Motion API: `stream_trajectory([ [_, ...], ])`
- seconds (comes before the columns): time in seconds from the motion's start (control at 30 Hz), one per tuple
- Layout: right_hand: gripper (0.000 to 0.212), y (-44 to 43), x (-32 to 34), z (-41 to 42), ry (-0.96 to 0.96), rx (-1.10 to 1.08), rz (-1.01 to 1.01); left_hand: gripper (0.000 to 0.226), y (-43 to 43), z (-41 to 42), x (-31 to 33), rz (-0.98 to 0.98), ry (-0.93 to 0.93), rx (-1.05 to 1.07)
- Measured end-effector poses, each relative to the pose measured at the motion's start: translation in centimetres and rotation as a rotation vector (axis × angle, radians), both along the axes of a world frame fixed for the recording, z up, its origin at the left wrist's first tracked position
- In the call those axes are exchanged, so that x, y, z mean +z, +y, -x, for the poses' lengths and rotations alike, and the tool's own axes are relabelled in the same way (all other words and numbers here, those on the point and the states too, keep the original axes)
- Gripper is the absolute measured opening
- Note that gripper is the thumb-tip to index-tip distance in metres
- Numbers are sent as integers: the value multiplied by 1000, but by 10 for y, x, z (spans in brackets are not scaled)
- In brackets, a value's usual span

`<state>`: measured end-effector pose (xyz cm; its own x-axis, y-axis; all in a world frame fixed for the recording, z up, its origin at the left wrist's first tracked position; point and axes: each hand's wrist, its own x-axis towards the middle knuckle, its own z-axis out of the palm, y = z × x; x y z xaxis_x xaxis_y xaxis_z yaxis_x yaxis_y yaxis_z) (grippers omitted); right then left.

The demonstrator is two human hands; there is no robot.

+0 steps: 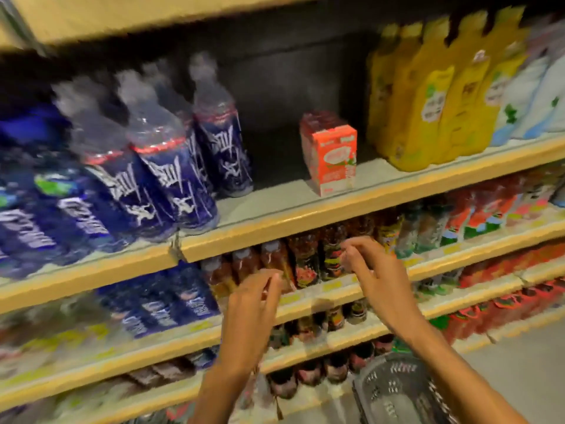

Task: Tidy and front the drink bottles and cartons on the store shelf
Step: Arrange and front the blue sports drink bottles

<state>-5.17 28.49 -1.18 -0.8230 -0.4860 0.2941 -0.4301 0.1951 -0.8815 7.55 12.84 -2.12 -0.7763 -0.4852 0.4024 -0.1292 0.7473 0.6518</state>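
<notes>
Drink carton [330, 151] standing alone on its shelf board [305, 229], with both hands raised below it and holding nothing.

Nearest, low and to the right of the carton, is a grey basket [394, 390]. Above the basket, the right hand [376, 270] hovers almost straight under the carton and the left hand [253, 298] further left. Both have loosely curled fingers and grip nothing. Behind the hands, dark bottles [305, 258] line the shelf under the carton. On the carton's own board, blue-label bottles [171, 166] crowd to its left and yellow bottles [428, 96] stand to its right, with bare board between each group and the carton. Everything is blurred.
</notes>
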Motion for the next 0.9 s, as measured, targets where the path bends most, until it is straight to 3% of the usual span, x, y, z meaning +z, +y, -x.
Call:
stream_trajectory([
  [0.1,13,-47,37,7,116,49,138,27,-34,-8,34,245,161,100],
  [0.2,13,-97,60,14,166,110,182,37,-62,-6,57,437,175,138],
  [0.3,20,-148,65,30,160,115,170,36,-88,4,58,620,60,45],
  [0.43,39,-195,54,53,130,87,9,26,-119,29,36,945,-28,-131],
  [0.53,35,-217,53,69,93,82,-52,34,-136,44,26,1162,-8,-212],
  [0.6,35,-230,53,77,67,140,-27,39,-143,47,19,1252,22,-217],
  [0.73,66,-247,52,81,28,182,102,40,-149,49,8,1335,112,-186],
  [0.9,71,-260,52,84,-13,161,185,40,-151,48,6,1349,166,-185],
])
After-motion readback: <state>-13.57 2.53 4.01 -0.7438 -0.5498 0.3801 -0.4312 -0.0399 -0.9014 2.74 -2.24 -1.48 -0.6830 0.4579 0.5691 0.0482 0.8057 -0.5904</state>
